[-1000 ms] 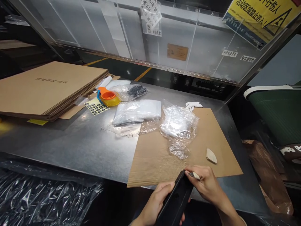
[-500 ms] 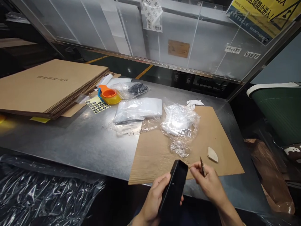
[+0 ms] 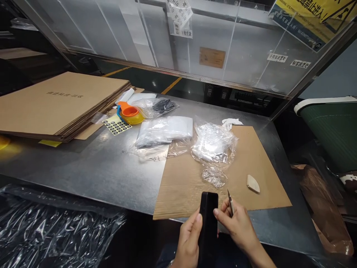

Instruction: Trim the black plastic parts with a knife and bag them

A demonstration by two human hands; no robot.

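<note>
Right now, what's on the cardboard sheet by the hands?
On the cardboard sheet: a pale wedge and crumpled clear plastic; a wrapped bundle overlaps its far left. The black piece and right hand hide part of its near edge. What's under the plastic can't be seen.

We see a moderate, cool light that seems to fall from above. It burns the crumpled clear bag (image 3: 213, 145) nearly white at its centre and lays a pale glare across the steel tabletop (image 3: 92, 163). Sharp glints speckle the black plastic sheeting (image 3: 55, 230) at lower left. We lose most surface detail in the black case (image 3: 209, 223), and the area below the tabletop's front sinks into deep shadow. Lettering on the white label (image 3: 277, 57) looks slightly soft to us, and the yellow sign (image 3: 312, 18) appears stretched near the corner.
</note>
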